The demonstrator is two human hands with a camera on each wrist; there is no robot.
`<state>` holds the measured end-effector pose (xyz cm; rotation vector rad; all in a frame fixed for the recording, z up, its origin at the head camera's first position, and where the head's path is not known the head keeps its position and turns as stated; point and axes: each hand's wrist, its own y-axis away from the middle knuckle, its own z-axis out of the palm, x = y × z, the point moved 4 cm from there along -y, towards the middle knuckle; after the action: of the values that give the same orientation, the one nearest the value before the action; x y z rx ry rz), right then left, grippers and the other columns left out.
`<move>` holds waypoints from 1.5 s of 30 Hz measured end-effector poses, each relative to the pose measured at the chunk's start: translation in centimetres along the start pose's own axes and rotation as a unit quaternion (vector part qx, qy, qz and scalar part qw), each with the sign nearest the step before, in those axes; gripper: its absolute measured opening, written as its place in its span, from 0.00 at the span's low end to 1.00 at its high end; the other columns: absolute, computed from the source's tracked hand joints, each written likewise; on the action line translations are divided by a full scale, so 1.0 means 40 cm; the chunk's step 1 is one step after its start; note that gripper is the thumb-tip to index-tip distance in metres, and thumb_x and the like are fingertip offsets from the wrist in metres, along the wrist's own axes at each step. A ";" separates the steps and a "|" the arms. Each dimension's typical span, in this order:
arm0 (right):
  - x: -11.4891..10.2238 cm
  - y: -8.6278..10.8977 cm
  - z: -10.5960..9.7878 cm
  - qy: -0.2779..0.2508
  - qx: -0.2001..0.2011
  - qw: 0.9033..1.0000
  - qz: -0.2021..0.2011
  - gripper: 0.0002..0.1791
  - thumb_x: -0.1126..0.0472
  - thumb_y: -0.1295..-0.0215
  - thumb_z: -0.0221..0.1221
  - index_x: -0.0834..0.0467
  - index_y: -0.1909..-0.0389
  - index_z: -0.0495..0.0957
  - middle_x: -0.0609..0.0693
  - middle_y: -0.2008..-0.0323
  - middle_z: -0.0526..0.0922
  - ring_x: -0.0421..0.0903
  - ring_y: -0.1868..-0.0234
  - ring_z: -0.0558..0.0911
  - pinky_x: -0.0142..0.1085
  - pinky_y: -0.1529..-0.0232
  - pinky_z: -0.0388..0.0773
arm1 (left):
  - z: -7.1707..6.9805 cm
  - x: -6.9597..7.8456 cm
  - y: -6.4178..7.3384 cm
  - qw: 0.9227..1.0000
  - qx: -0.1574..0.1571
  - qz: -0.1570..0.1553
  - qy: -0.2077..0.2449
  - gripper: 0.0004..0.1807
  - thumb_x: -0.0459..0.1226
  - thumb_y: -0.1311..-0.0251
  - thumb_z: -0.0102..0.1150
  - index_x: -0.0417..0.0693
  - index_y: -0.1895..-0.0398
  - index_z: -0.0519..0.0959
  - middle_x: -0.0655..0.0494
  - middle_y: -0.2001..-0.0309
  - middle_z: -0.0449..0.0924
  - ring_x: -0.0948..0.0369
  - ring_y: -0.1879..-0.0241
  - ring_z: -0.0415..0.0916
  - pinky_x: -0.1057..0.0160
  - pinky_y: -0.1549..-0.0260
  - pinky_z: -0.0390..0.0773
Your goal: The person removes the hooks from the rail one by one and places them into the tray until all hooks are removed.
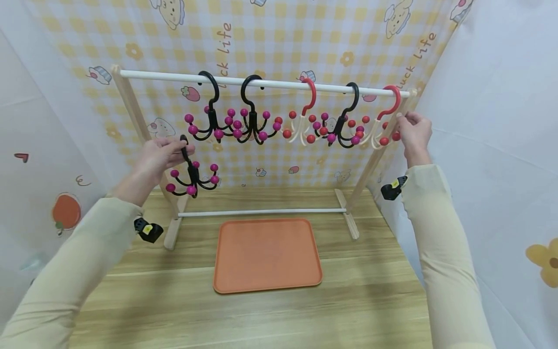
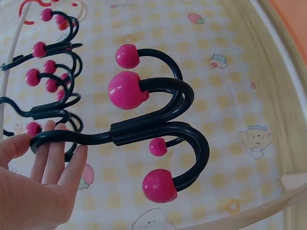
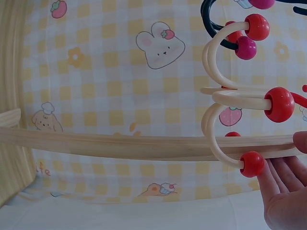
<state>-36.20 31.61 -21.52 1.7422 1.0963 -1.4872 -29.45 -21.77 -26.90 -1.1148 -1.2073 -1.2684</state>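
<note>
In the head view my left hand (image 1: 158, 156) pinches the hook end of a black claw-shaped hanger (image 1: 193, 173) with magenta ball tips, held off the rail near the rack's left post. In the left wrist view the hanger's black stem (image 2: 139, 129) points away from the fingers (image 2: 56, 163), its curved arms hanging free. My right hand (image 1: 415, 135) grips the upper part of the rack's right wooden post (image 1: 370, 169). Thumb and fingers lie on either side of that post in the right wrist view, close to a white hanger (image 3: 240, 99) with red balls.
The white top rail (image 1: 165, 76) carries three black hangers, among them one at the left (image 1: 212, 118), and two red-hooked white ones, such as the middle one (image 1: 301, 123). A lower white bar (image 1: 261, 212) joins the feet. An orange tray (image 1: 268, 257) lies in front on the wooden table (image 1: 270, 320).
</note>
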 end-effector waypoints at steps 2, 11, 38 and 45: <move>0.000 0.001 0.000 0.000 0.000 1.000 -0.001 0.25 0.50 0.39 0.52 0.53 0.41 0.66 0.49 0.43 0.68 0.42 0.48 0.68 0.34 0.44 0.62 | 0.007 -0.014 -0.002 1.000 -0.006 -0.007 -0.013 0.12 0.37 0.39 0.51 0.36 0.58 0.68 0.62 0.72 0.82 0.66 0.65 0.78 0.60 0.47 0.62; 0.000 0.003 -0.001 0.002 -0.001 1.000 -0.001 0.26 0.49 0.40 0.52 0.52 0.41 0.66 0.49 0.44 0.68 0.42 0.49 0.69 0.34 0.45 0.63 | 0.038 -0.080 -0.001 0.997 -0.046 -0.010 -0.053 0.14 0.36 0.39 0.49 0.32 0.57 0.69 0.58 0.67 0.81 0.63 0.62 0.77 0.58 0.51 0.67; 0.002 0.003 0.000 0.002 -0.002 1.000 -0.001 0.27 0.47 0.41 0.52 0.51 0.41 0.66 0.48 0.43 0.68 0.44 0.47 0.68 0.34 0.43 0.61 | 0.141 -0.290 0.006 0.985 -0.117 -0.077 -0.106 0.16 0.33 0.38 0.47 0.27 0.54 0.64 0.36 0.53 0.72 0.47 0.53 0.71 0.55 0.52 0.69; 0.000 0.003 0.001 0.004 -0.004 1.000 -0.003 0.26 0.47 0.40 0.52 0.51 0.41 0.67 0.48 0.43 0.68 0.44 0.47 0.68 0.35 0.43 0.61 | 0.165 -0.355 0.015 0.983 -0.128 -0.092 -0.099 0.17 0.32 0.38 0.47 0.26 0.52 0.64 0.34 0.52 0.71 0.44 0.51 0.68 0.57 0.53 0.71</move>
<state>-36.09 31.53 -21.54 1.7424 1.1111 -1.4779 -28.19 -14.17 -40.53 -1.3661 -1.3456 -1.5131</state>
